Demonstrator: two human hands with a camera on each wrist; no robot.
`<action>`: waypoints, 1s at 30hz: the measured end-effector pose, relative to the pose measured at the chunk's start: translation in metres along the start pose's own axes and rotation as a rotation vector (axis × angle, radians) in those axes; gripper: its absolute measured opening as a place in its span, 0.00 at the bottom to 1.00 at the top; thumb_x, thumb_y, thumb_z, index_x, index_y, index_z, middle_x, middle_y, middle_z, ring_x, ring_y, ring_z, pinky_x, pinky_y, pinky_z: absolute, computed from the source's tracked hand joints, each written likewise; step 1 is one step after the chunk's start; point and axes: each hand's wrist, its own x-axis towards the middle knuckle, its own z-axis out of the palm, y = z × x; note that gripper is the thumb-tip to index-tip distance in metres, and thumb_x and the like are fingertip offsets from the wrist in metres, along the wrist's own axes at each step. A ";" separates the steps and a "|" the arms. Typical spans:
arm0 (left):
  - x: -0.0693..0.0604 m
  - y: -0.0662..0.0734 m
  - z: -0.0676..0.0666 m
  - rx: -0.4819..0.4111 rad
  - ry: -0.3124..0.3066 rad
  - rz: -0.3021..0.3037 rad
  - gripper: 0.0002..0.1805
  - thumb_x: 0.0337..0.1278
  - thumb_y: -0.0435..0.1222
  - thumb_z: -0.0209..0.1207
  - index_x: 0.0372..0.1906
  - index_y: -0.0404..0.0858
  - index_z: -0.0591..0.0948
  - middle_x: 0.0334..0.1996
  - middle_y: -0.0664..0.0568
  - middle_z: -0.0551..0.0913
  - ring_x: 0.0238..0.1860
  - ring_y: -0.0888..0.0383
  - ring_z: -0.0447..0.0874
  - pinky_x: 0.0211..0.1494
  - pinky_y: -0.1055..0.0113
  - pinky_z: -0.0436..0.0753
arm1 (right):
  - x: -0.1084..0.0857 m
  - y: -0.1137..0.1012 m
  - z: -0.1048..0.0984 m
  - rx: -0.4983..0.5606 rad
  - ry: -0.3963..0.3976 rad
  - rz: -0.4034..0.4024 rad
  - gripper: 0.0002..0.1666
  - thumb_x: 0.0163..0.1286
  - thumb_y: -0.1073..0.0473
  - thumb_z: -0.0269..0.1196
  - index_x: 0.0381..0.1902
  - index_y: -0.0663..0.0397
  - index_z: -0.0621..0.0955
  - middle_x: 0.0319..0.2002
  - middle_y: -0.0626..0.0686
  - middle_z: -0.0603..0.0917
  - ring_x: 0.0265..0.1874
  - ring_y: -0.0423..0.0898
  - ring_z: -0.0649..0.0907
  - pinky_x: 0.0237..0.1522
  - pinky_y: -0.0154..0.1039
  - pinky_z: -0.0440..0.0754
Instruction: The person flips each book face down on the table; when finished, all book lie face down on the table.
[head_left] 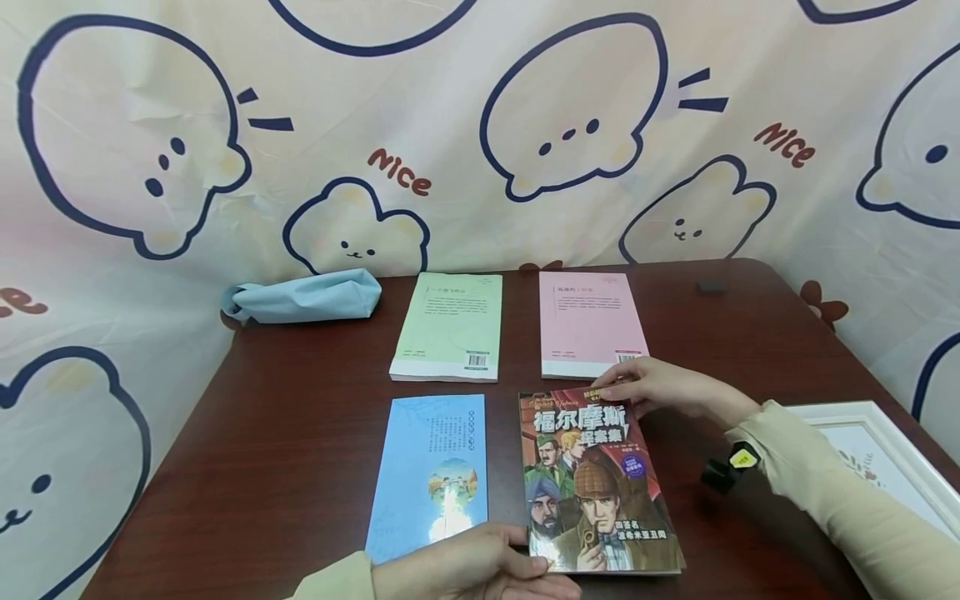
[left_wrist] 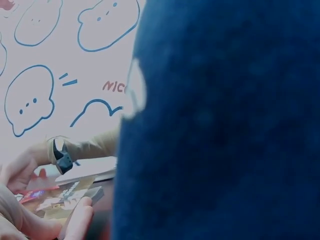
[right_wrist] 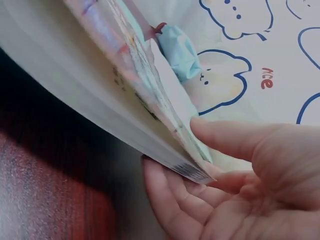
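A comic-style book with a detective cover (head_left: 592, 475) lies face up near the front of the table. My right hand (head_left: 667, 387) grips its upper right corner; in the right wrist view, the thumb (right_wrist: 225, 140) is on the cover side and fingers are beneath the pages (right_wrist: 100, 110). At the lower left corner, my left hand (head_left: 480, 567) holds the book, its thumb by the cover. The left wrist view shows that hand's fingers (left_wrist: 80, 217) at the book's edge, while a dark blue blur hides much of that view. A blue book (head_left: 420, 475) lies just left.
Behind are a green book (head_left: 453, 325) and a pink book (head_left: 588, 325), side by side. A light blue cloth bundle (head_left: 307, 297) lies at the back left. To the right, a white frame (head_left: 862, 412) sits partly under my sleeve. A small dark object (head_left: 712, 287) is at the back right.
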 end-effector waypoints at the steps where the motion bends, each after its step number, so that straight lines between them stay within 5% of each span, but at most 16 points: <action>1: 0.000 0.000 0.000 -0.007 -0.004 0.001 0.24 0.70 0.25 0.46 0.62 0.15 0.53 0.57 0.28 0.75 0.53 0.52 0.85 0.58 0.68 0.78 | -0.001 0.000 -0.001 -0.002 -0.001 -0.005 0.27 0.69 0.49 0.62 0.58 0.63 0.77 0.46 0.57 0.82 0.36 0.47 0.81 0.40 0.41 0.84; 7: -0.002 -0.001 -0.003 0.058 -0.031 0.012 0.05 0.70 0.28 0.47 0.47 0.33 0.66 0.58 0.31 0.77 0.53 0.55 0.85 0.58 0.69 0.78 | -0.005 -0.003 -0.007 0.020 -0.026 -0.026 0.23 0.71 0.54 0.60 0.54 0.68 0.79 0.43 0.57 0.84 0.36 0.47 0.83 0.40 0.40 0.85; 13: -0.005 -0.002 -0.003 0.185 -0.058 0.045 0.03 0.70 0.32 0.50 0.39 0.40 0.68 0.57 0.34 0.79 0.50 0.60 0.86 0.50 0.75 0.81 | -0.008 -0.005 -0.009 0.044 -0.028 0.022 0.22 0.68 0.56 0.64 0.51 0.70 0.81 0.38 0.56 0.83 0.31 0.43 0.84 0.37 0.39 0.86; 21: -0.006 -0.002 -0.002 0.221 -0.055 0.067 0.03 0.70 0.34 0.52 0.40 0.40 0.69 0.53 0.38 0.82 0.44 0.65 0.87 0.42 0.79 0.81 | -0.010 -0.008 -0.013 0.066 -0.008 0.066 0.22 0.65 0.53 0.66 0.45 0.69 0.82 0.32 0.52 0.84 0.29 0.43 0.84 0.36 0.39 0.86; 30: -0.004 0.000 -0.001 0.288 -0.057 0.172 0.10 0.69 0.32 0.50 0.50 0.34 0.70 0.51 0.31 0.82 0.44 0.60 0.88 0.48 0.71 0.83 | -0.005 -0.005 -0.013 0.027 0.037 0.072 0.27 0.64 0.49 0.67 0.52 0.66 0.81 0.39 0.53 0.85 0.34 0.45 0.82 0.34 0.36 0.84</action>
